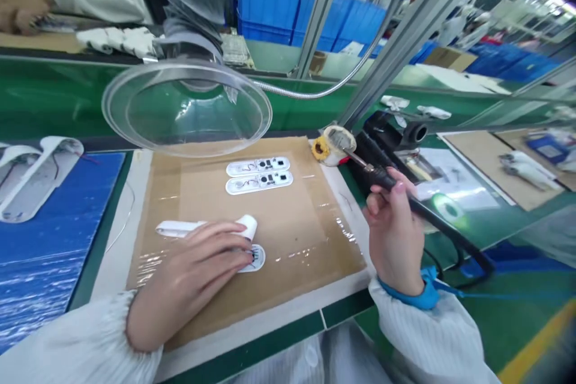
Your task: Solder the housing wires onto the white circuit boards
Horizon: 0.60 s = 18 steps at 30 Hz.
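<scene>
On a brown cardboard sheet (288, 306), the left hand (193, 273) lies palm down with its fingers close side by side, over a white curved part (180, 228) and a white flat part (258, 258). The curved part has a raised, bent end by the fingertips, and the flat part shows its round end just below that. The thumb is hidden, so I cannot tell if this hand is pinching anything. The right hand (396, 234) is up off the table, to the right of the cardboard — its thumb and fingers are closed around the black handle of a soldering iron (382, 177). The metal end of the iron points up and left into a round pot (339, 138), which has a yellow bit on its side. A blue band (411, 299) goes around the right wrist. Farther up the cardboard, two long white pieces (258, 174) with small dark bits and thin wires lie side by side. A big clear round hood (186, 111) hangs over the far edge. At the left, white bent shells (40, 180) sit on a blue sheet (67, 246). At the top left, another person's hand (22, 6) is near some white parts (117, 41).
</scene>
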### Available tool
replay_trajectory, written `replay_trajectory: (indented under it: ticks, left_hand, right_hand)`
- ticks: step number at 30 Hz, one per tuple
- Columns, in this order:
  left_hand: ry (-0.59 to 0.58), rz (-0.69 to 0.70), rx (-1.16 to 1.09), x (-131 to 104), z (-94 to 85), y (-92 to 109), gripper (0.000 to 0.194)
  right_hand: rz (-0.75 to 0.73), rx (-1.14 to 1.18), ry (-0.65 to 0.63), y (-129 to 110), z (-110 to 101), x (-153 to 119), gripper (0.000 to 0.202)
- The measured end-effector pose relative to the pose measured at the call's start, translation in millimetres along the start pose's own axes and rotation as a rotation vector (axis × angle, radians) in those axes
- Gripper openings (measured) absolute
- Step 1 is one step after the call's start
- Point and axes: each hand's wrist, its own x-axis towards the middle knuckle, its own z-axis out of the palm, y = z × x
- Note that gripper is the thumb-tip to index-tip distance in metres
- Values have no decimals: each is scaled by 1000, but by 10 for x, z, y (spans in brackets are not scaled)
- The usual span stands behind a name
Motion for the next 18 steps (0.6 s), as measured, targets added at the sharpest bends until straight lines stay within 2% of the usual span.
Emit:
replay_trajectory:
  ticks: [2, 4, 6, 8, 10, 12, 15, 18]
  left_hand:
    - [33, -2, 31, 24, 33, 12, 21]
    - [55, -35, 49, 46, 43, 28, 17]
    - [51, -41, 50, 60, 50, 38, 15]
    - [47, -24, 42, 61, 64, 42, 14]
    - [57, -37, 62, 56, 83, 48, 12]
    - [52, -55, 106, 51, 99, 64, 10]
    - [-1, -103, 165, 49, 103, 96, 10]
    - [-41, -164, 160, 54, 93, 121, 10]
  right_hand:
    - [-248, -334, -36, 65, -19, 150, 33]
    - [-358, -501, -115, 141, -30, 270, 31]
    - [-353, -530, -165, 204, -32, 311, 30]
    - [-345, -506, -125, 229, -29, 253, 31]
    - [-338, -425, -58, 209, -22, 107, 29]
    - [-310, -305, -48, 163, -10, -94, 20]
    - [-235, -174, -125, 114, 22, -413, 23]
    - [-187, -149, -213, 123, 54, -638, 23]
